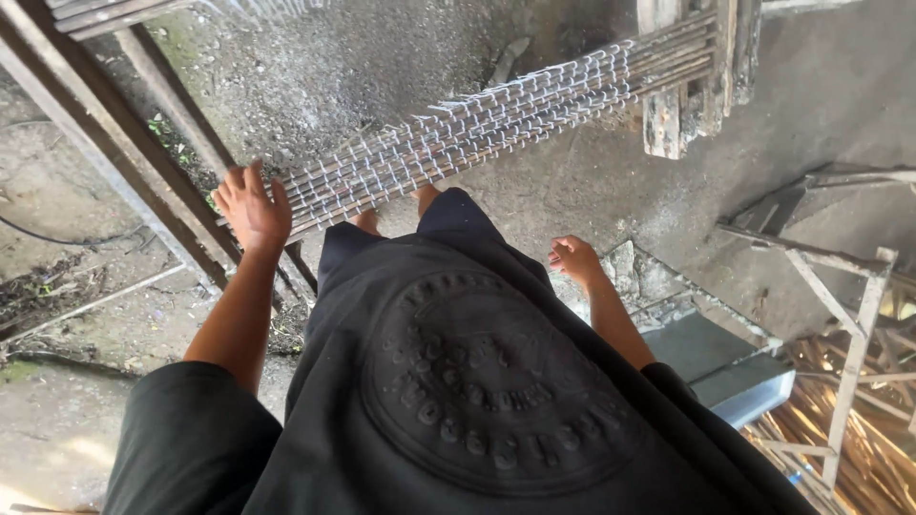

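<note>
The left hand (252,207) was spread open, its fingers resting on the near end of a long bundle of thin sticks (477,129) wound with pale strips. The bundle ran slantwise from that hand up to a weathered wooden post (665,105) at the upper right, above the concrete floor (592,191). The right hand (574,258) hung loosely curled and held nothing, beside the person's black shirt (458,381), which bore a round raised emblem on its front
</note>
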